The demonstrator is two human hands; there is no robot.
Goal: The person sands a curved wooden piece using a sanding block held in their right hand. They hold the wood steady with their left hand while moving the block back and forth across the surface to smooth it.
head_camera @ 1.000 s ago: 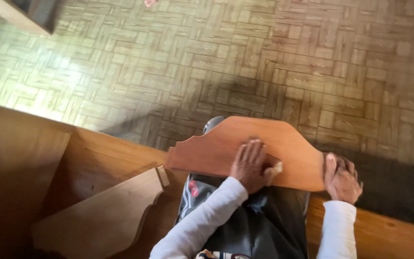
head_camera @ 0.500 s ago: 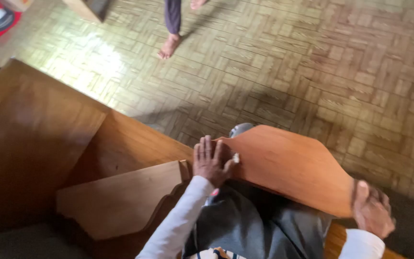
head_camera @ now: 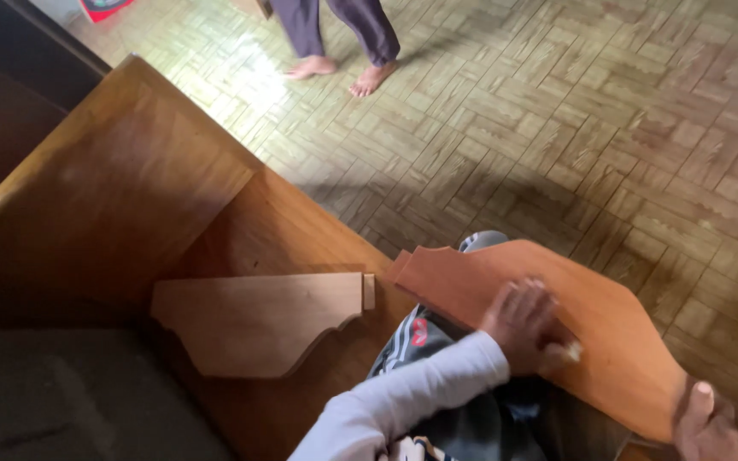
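Curved reddish-brown wooden panel (head_camera: pixel 557 316) lying across lap, left hand (head_camera: pixel 523 329) pressing a small pale pad (head_camera: pixel 570 350) flat on it, right hand (head_camera: pixel 715 427) gripping its end.

Setting: a room in a home, in use for furniture work. Indicators: worn parquet floor (head_camera: pixel 608 128) in basket-weave pattern; a barefoot person (head_camera: pixel 335 51) standing on it; large varnished wooden furniture panels (head_camera: pixel 121 188); a loose scalloped wooden bracket (head_camera: pixel 258 320) resting against them.

Curved wooden panel (head_camera: pixel 591 316) lies across the lap, smaller bracket board (head_camera: pixel 262 320) just left, bare feet (head_camera: pixel 343 75) way behind.
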